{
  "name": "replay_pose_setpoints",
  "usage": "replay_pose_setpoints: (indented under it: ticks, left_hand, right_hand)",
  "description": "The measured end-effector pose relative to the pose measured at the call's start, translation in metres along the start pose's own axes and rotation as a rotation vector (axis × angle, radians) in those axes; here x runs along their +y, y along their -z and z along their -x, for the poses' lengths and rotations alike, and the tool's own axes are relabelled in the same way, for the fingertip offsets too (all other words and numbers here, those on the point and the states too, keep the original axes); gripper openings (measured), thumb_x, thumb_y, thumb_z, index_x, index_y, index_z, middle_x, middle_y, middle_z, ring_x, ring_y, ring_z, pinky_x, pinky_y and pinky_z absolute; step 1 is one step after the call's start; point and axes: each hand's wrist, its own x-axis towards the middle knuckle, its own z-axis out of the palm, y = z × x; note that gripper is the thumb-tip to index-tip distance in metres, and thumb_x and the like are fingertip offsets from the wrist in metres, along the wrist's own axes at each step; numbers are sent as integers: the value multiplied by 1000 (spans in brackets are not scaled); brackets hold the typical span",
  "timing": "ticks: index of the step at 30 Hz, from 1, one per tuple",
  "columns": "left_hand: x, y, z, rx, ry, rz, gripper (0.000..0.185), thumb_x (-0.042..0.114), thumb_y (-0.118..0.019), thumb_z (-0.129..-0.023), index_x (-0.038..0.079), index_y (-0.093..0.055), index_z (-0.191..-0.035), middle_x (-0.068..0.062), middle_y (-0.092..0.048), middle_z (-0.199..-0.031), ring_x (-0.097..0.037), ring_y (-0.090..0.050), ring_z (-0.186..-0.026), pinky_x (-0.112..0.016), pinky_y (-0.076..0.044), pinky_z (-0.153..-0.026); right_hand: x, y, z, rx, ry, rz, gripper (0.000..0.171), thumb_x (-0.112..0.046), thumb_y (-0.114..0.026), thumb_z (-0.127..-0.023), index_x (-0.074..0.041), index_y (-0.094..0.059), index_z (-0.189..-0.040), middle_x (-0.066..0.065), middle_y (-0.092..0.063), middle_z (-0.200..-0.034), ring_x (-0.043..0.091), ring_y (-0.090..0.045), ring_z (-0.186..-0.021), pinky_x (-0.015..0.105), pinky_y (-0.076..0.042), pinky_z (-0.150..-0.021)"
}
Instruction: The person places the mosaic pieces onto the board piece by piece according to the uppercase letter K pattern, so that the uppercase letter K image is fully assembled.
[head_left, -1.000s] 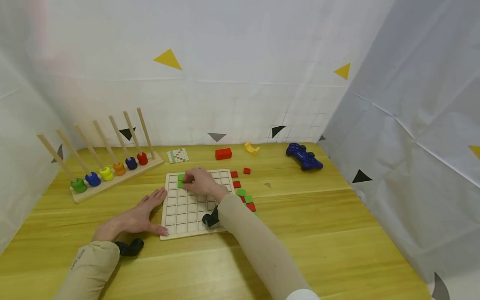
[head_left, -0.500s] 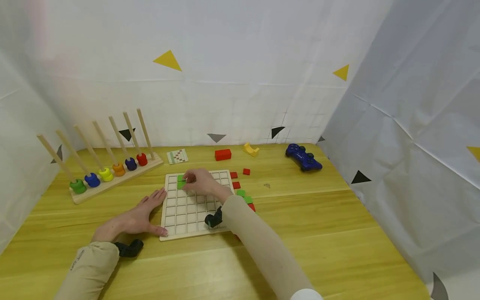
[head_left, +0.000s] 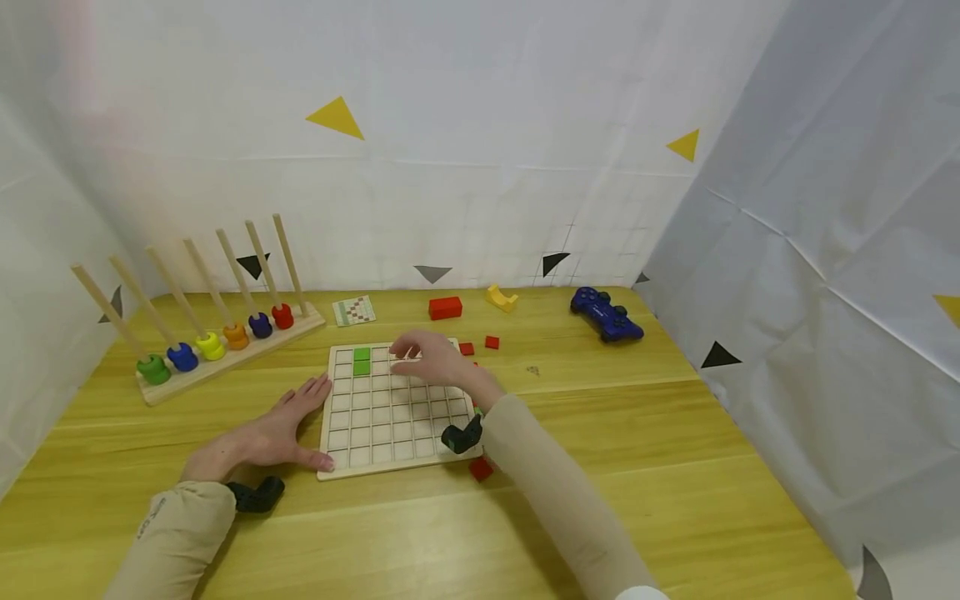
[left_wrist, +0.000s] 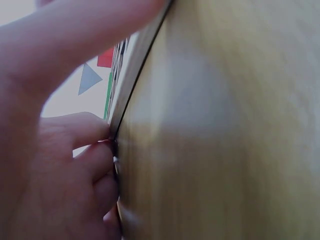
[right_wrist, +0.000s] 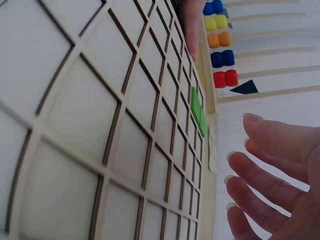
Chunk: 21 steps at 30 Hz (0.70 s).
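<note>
A wooden grid board (head_left: 381, 413) lies on the table with two green square tiles (head_left: 362, 361) set one below the other in its upper left cells. My left hand (head_left: 273, 429) rests flat on the table at the board's left side, thumb and fingertips right at the rim. Over the upper part of the board hovers my right hand (head_left: 431, 360), fingers loosely bent with nothing between them, as the right wrist view also shows. A red tile (head_left: 481, 469) lies off the board's lower right corner. Another red tile (head_left: 492, 342) is near its upper right; my right arm hides other tiles.
A wooden peg stand (head_left: 232, 354) with coloured beads stands at the left. Along the back lie a patterned card (head_left: 354, 311), a red block (head_left: 446, 308) and a yellow curved block (head_left: 502, 298). A blue game controller (head_left: 607, 315) lies at the right.
My right hand has let go of the lower green tile, leaving it in its cell, and has moved to the right. The left hand stays in place.
</note>
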Motion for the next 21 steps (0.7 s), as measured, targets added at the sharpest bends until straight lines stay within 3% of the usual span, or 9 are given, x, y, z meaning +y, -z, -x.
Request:
replay_pose_setpoints:
  ticks: [8, 17, 21]
  left_hand:
    - [0, 0, 0, -3, -8, 3, 124, 45, -86, -75, -8, -9, -157, -31, 1, -164, -51, 4, -150, -68, 2, -117]
    - [0, 0, 0, 6, -21, 7, 123, 44, -86, -75, -8, -10, -156, -31, 1, -163, -52, 3, -149, -69, 2, -117]
    - [-1, 0, 1, 6, -21, 0, 123, 44, -86, -75, -8, -10, -156, -31, 0, -163, -52, 3, -149, -69, 2, -117]
  right_hand:
    - [17, 18, 32, 22, 12, -19, 32, -22, -71, -95, -3, -67, -121, 13, -67, -119, 23, -56, -101, 31, -49, -85]
    - [43, 37, 62, 52, 14, 16, 29, -20, -72, -93, -3, -70, -116, 7, -68, -108, 18, -58, -95, 29, -51, -82]
    - [55, 41, 72, 51, 3, -7, 29, -16, -73, -92, -1, -70, -116, 11, -69, -108, 21, -59, -95, 34, -51, -84]
